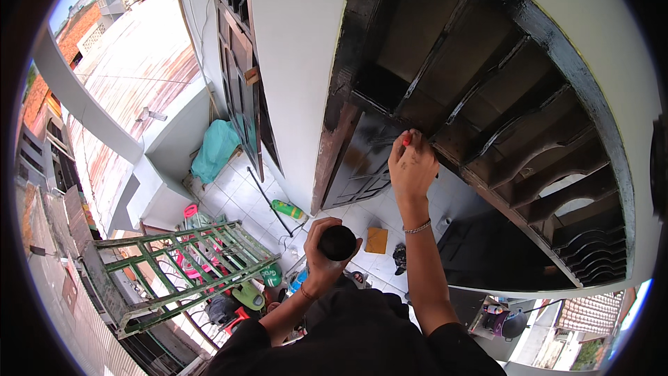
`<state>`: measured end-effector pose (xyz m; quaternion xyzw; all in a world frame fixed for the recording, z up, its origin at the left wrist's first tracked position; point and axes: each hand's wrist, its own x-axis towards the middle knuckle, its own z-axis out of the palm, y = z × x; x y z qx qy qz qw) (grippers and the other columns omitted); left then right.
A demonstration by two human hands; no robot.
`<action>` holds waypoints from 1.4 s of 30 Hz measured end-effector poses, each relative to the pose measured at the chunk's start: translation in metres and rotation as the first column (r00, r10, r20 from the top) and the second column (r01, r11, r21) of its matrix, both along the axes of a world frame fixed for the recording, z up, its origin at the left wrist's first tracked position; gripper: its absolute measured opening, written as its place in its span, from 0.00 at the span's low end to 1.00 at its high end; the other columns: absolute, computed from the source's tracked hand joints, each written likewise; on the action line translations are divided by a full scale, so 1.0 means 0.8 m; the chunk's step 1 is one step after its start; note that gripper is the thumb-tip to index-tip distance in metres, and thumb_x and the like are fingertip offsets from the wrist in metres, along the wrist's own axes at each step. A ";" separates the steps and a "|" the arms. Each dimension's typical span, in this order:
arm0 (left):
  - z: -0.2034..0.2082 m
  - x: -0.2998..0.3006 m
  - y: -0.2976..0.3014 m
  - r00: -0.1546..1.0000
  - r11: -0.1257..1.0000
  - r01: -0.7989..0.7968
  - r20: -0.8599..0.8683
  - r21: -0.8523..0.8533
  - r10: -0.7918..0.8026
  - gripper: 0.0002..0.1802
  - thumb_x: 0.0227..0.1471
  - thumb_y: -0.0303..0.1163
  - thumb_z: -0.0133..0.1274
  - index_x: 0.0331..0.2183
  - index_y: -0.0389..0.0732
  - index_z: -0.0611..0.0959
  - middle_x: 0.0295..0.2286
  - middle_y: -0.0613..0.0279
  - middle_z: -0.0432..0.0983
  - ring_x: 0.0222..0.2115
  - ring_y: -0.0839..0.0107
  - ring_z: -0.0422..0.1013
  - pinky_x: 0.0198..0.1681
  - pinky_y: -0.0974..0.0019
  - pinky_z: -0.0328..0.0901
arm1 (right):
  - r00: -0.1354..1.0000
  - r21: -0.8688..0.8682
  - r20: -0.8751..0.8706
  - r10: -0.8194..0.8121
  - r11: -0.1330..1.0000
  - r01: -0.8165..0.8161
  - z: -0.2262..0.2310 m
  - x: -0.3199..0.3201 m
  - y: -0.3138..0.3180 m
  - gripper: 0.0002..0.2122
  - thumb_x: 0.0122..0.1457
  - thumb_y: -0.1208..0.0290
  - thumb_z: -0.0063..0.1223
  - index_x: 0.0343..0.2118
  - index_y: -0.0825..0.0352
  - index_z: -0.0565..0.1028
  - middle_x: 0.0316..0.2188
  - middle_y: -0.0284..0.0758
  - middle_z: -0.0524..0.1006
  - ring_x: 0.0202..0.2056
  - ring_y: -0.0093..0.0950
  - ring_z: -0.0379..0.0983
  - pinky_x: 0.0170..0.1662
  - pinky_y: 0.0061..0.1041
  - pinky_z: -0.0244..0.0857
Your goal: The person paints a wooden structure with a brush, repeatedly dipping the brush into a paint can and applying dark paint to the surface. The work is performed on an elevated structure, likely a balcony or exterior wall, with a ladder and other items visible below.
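Observation:
My left hand (pixel 321 264) is wrapped round a small round container (pixel 337 243) with a dark, black-looking inside, held in front of my chest. My raised right hand (pixel 413 167) is closed on a thin tool with a red end (pixel 407 142), which looks like a paintbrush; its bristles are hard to make out. Dark smudges mark the back of this hand. It is up against the lower rail of a dark wooden transom (pixel 445 115) with wavy slats. Parts of that frame shine black, while several slats look browner and duller.
Below the transom a dark door panel (pixel 358 157) stands ajar. A green, worn ladder (pixel 188 271) is at the left, with cluttered bags and tools under it. On the white tiled floor lie a green bottle (pixel 289 209) and a yellow-brown square (pixel 376 240). A teal cloth (pixel 214 150) covers something by the wall.

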<state>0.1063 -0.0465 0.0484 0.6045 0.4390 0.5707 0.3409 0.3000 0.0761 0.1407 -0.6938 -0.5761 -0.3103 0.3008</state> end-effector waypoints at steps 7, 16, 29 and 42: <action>0.025 0.039 0.017 0.999 0.998 -0.025 0.046 -0.053 0.027 0.32 0.34 0.25 0.78 0.43 0.38 0.79 0.41 0.53 0.78 0.42 0.59 0.77 0.49 0.60 0.72 | 0.993 0.141 -0.100 0.071 0.988 -0.056 0.037 0.030 0.004 0.07 0.65 0.73 0.57 0.39 0.72 0.81 0.27 0.39 0.80 0.25 0.38 0.82 0.28 0.31 0.77; 0.046 0.097 0.029 0.997 0.999 0.012 0.071 -0.051 -0.008 0.31 0.37 0.22 0.76 0.45 0.37 0.79 0.43 0.56 0.76 0.46 0.62 0.74 0.53 0.61 0.68 | 0.973 0.168 -0.218 0.073 0.985 -0.036 0.060 0.072 0.012 0.08 0.64 0.73 0.58 0.42 0.71 0.81 0.28 0.39 0.79 0.26 0.37 0.79 0.29 0.31 0.75; 0.037 0.154 0.030 0.997 0.997 0.042 0.066 -0.068 -0.038 0.30 0.39 0.20 0.74 0.46 0.36 0.78 0.44 0.56 0.76 0.46 0.62 0.73 0.54 0.60 0.67 | 0.969 0.164 -0.237 -0.064 0.981 0.104 0.053 0.141 -0.005 0.09 0.62 0.73 0.59 0.44 0.70 0.79 0.29 0.38 0.78 0.30 0.36 0.79 0.33 0.31 0.76; 0.041 0.171 0.021 0.995 0.990 0.098 0.034 -0.097 -0.096 0.31 0.39 0.19 0.74 0.46 0.36 0.78 0.44 0.57 0.75 0.47 0.62 0.73 0.55 0.59 0.67 | 0.948 0.196 -0.314 0.050 0.981 0.013 0.027 0.155 -0.007 0.08 0.63 0.74 0.59 0.43 0.68 0.79 0.27 0.36 0.76 0.27 0.34 0.76 0.30 0.32 0.71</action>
